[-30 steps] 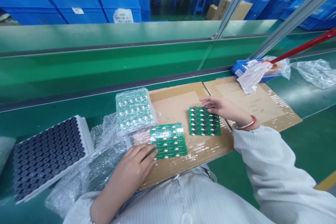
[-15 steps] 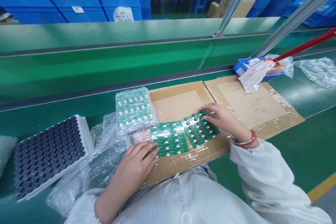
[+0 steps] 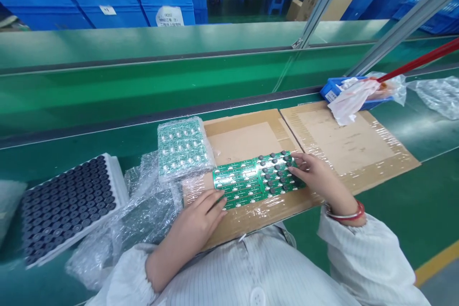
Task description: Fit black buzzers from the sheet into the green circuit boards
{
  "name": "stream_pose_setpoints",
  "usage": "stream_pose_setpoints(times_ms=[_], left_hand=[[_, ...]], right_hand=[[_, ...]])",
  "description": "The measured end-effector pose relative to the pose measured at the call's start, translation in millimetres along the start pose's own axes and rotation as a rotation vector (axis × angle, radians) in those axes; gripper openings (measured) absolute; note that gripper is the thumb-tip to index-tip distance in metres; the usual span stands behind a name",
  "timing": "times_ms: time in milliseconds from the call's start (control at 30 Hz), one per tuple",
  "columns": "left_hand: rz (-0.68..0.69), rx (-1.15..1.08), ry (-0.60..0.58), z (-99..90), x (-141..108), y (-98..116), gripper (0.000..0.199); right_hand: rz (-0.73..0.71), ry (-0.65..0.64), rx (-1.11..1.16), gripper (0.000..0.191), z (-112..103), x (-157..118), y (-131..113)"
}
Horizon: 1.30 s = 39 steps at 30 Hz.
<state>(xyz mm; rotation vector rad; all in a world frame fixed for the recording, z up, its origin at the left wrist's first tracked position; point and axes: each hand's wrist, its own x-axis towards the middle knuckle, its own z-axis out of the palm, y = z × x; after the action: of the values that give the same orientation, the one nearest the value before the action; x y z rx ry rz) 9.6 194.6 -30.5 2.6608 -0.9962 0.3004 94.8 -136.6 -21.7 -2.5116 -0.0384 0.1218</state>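
Observation:
Two green circuit boards lie side by side on cardboard in front of me, their facing edges meeting. The left circuit board (image 3: 238, 182) carries small white parts. Black round parts stand in rows on the right circuit board (image 3: 278, 172). My left hand (image 3: 202, 217) is closed at the left board's lower left edge, fingertips over it. My right hand (image 3: 313, 174) grips the right board's right edge, thumb and fingers on it; that edge is partly hidden. Behind the left board sits a bubble-wrapped stack of boards (image 3: 183, 147).
A white tray of black round parts (image 3: 70, 205) is at the left, with crumpled bubble wrap (image 3: 143, 215) beside it. Flat cardboard (image 3: 347, 141) extends to the right. A blue bin (image 3: 332, 90) with plastic bags stands at the back right, near a metal post (image 3: 319, 9).
The right board has turned from its tilted pose and lines up against the left board, moved by my right hand. My left hand and the left board have shifted slightly right.

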Motion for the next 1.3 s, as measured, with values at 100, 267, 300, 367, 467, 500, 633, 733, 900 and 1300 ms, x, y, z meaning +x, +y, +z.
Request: stream_pose_setpoints(times_ms=[100, 267, 300, 367, 467, 500, 633, 733, 900, 1300], left_hand=[[-0.003, 0.000, 0.010, 3.4, 5, 1, 0.025], [-0.015, -0.024, 0.005, 5.9, 12, 3, 0.024], [-0.019, -0.030, 0.005, 5.6, 12, 4, 0.024], [-0.026, -0.040, 0.005, 4.5, 13, 5, 0.023], [-0.021, -0.055, 0.005, 2.7, 12, 6, 0.024], [-0.023, -0.061, 0.005, 2.5, 12, 6, 0.024], [-0.050, -0.075, -0.004, 3.7, 12, 6, 0.024], [-0.036, -0.080, -0.012, 3.0, 13, 8, 0.025], [0.005, -0.057, -0.025, -23.2, 5, 11, 0.027], [-1.087, 0.243, 0.259, -102.1, -142, -73, 0.061]], right_hand=[[0.055, 0.013, 0.004, 0.040, -1, -1, 4], [0.114, 0.051, 0.038, 0.042, -2, 1, 6], [0.115, 0.052, 0.045, 0.043, -3, 1, 6], [0.120, 0.052, 0.054, 0.045, -4, 1, 6], [0.143, 0.059, 0.063, 0.045, -6, 2, 6], [0.151, 0.059, 0.065, 0.045, -7, 2, 6], [0.131, 0.050, 0.043, 0.050, -6, 4, 7], [0.098, 0.014, 0.045, 0.055, -4, 6, 10], [0.147, -0.064, 0.046, 0.050, -11, 13, 19], [-0.544, -0.147, -0.025, 0.037, 5, 44, -123]])
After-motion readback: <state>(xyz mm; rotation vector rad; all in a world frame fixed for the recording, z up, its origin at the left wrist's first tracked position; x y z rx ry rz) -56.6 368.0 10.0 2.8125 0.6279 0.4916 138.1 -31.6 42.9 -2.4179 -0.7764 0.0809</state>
